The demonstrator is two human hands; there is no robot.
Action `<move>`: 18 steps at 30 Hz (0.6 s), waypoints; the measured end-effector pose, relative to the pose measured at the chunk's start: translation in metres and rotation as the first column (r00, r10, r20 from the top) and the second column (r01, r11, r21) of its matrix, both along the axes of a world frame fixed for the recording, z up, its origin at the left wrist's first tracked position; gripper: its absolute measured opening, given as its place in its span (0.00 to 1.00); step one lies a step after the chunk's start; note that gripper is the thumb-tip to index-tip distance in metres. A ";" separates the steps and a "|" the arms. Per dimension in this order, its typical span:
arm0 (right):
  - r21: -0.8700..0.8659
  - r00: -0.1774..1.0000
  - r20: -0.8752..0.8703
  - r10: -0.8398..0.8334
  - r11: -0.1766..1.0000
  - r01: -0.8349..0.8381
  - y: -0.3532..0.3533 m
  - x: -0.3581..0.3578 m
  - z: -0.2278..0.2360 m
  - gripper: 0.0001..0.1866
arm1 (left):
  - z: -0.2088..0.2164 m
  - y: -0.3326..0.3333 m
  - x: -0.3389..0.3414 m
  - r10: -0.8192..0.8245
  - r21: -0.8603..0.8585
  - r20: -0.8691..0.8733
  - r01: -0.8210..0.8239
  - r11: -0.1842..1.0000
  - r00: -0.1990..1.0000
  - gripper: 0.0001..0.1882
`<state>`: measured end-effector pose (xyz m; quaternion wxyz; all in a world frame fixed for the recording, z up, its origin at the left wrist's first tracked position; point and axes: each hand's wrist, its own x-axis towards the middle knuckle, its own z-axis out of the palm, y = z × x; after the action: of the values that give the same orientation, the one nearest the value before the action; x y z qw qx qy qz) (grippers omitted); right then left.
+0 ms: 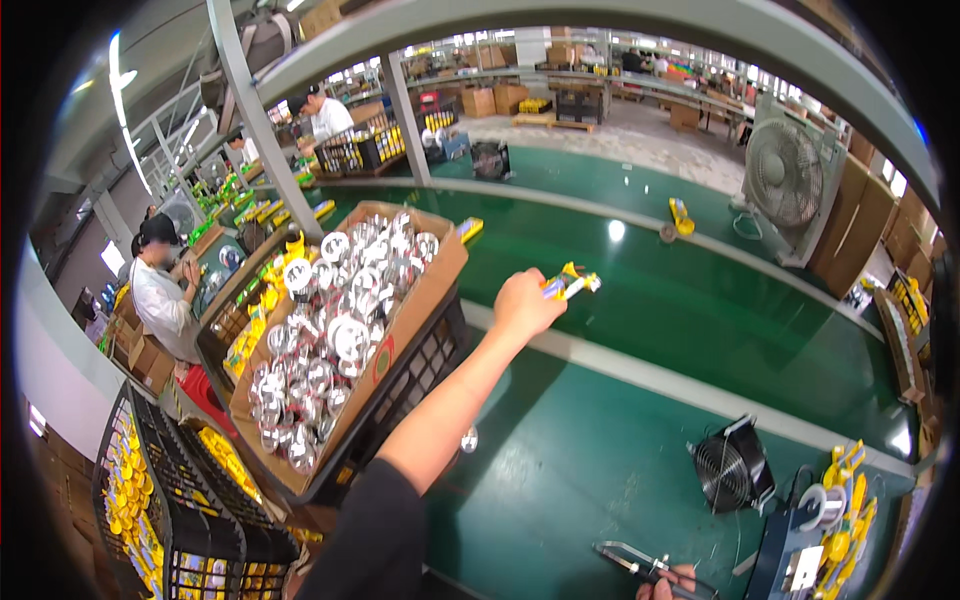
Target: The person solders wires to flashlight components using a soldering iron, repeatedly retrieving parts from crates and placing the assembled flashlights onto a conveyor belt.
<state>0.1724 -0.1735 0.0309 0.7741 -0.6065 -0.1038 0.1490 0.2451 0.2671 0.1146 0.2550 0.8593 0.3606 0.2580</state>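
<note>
My left hand [525,303] reaches out over the green belt, fingers closed round a small yellow-and-white plastic part [575,284]. At the bottom edge, my right hand [672,582] is partly cut off by the frame. It is closed on a slim tool with a metal tip and black handle [632,564], which looks like a soldering iron. Left of my outstretched arm, a cardboard box [425,290] is heaped with shiny silver reflector cups [350,340]. One loose silver cup [469,439] lies on the green bench beside my forearm.
A small black fan [730,465] stands at the right, near a blue box-shaped unit [785,550], a solder wire spool [822,507] and several yellow parts [855,515]. Black crates [180,530] of yellow parts are at lower left. Beyond the belt stands a large fan [785,170]. A co-worker [160,280] sits at left.
</note>
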 end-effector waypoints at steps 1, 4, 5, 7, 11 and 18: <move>-0.008 1.000 0.002 -0.006 1.000 0.006 0.001 0.002 0.002 0.12 | -0.003 0.018 0.029 0.077 0.084 0.038 -0.080 0.993 0.996 0.19; -0.053 0.993 0.110 0.044 0.998 -0.038 0.003 0.009 0.007 0.10 | -0.023 0.061 0.092 0.164 0.216 0.139 -0.192 0.957 0.977 0.17; -0.032 0.992 0.123 0.038 0.999 -0.034 0.006 0.009 0.006 0.10 | -0.034 0.070 0.102 0.183 0.149 0.055 -0.190 0.970 0.981 0.19; -0.062 0.986 0.013 -0.167 0.984 0.168 0.010 0.005 0.007 0.05 | -0.057 0.078 0.109 0.247 0.087 0.057 -0.252 0.964 0.967 0.19; 0.062 0.985 -0.067 -0.162 0.984 0.166 0.012 0.009 0.012 0.08 | -0.074 0.069 0.090 0.235 0.015 -0.083 -0.235 0.972 0.968 0.23; -0.081 0.981 -0.142 -0.133 0.989 0.122 0.014 -0.003 0.025 0.07 | 0.005 -0.032 -0.037 -0.157 0.043 -0.264 0.175 0.984 0.952 0.26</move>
<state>0.1694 -0.1598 0.0562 0.7653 -0.6267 -0.0020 0.1469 0.2085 0.2353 0.1191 0.1979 0.9209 0.3086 0.1327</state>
